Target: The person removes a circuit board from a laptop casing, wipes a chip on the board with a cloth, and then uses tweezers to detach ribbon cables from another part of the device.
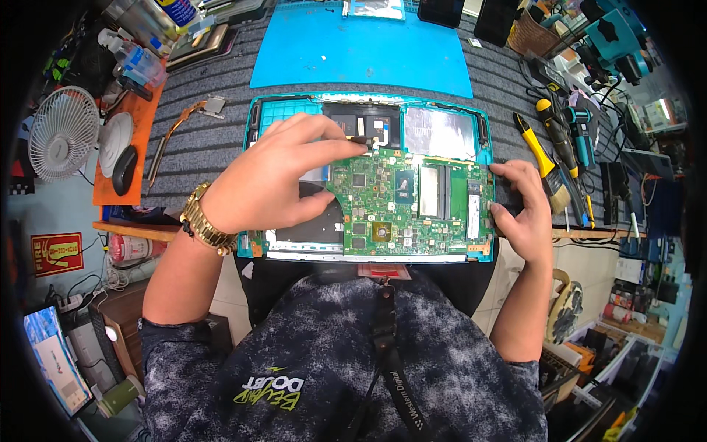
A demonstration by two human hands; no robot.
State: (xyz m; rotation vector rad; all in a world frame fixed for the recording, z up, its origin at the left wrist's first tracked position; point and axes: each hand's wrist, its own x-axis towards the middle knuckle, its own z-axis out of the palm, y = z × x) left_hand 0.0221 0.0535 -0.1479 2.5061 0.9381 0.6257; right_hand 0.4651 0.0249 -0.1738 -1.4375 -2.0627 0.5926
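Note:
An opened laptop base (482, 121) with a teal shell lies before me, its near edge over the table's front edge. A green motherboard (401, 221) covers its middle and right. My left hand (272, 166) reaches over the left part, thumb and index finger apart. The index fingertip is at the board's upper left edge, by a small dark connector and cable (379, 134); whether it presses on them I cannot tell. At the right side, my right hand (526, 206) grips the base's edge. A silver memory slot cover (434, 191) sits on the board.
A blue mat (361, 48) lies behind the base on a grey striped cloth (213, 66). Right of the base are a yellow-handled brush (532, 144) and a screwdriver (552, 121). To the left stand a white fan (62, 134), a mouse (124, 169) and tweezers (157, 158).

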